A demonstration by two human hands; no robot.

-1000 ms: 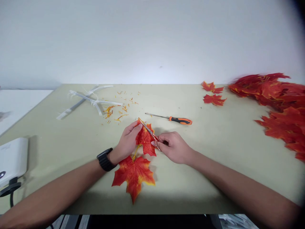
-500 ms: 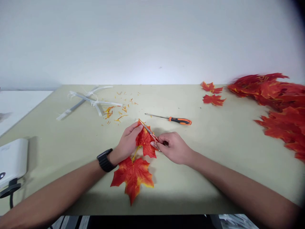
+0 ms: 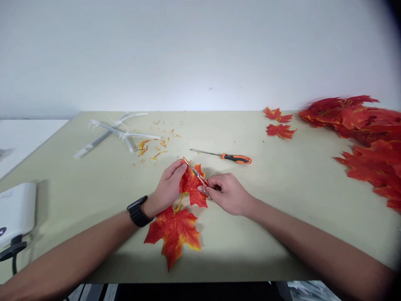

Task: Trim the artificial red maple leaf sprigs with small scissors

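Observation:
My left hand, with a black watch on the wrist, pinches the upper left edge of a small red maple leaf. My right hand has its fingers closed on the handles of small metal scissors. The scissor blades lie across the leaf's upper part, and their tips are beside my left fingertips. A yellow stem joins the small leaf to a larger red-orange maple leaf, which hangs nearer the table's front edge.
Beyond my hands lies a screwdriver. Yellow scraps and clear plastic strips are at the back left. Two small leaves and a large leaf pile lie right. A white device stands left.
The small leaf has shifted slightly right, and the larger leaf has swung a little to the left. My hands and the scissors have hardly moved.

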